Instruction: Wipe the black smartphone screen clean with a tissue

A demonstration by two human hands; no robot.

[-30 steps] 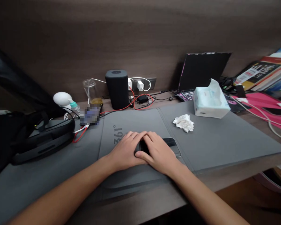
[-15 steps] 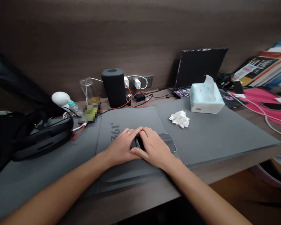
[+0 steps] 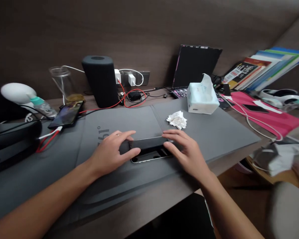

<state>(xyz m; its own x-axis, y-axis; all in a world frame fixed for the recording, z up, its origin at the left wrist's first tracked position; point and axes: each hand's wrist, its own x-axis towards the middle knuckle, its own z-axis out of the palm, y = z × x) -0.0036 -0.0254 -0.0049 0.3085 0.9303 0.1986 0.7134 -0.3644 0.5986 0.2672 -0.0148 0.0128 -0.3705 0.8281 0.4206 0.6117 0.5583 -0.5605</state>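
On the grey mat at the middle of the table, we have a dark phone lying flat and lengthwise between our hands. Our left hand pinches its left end between thumb and fingers, while our right hand lays narrow-spread fingers over the right end, and we cannot tell whether it grips. Just beyond lies a crumpled tissue, with a tissue pack behind it and a black speaker standing well apart by the wall.
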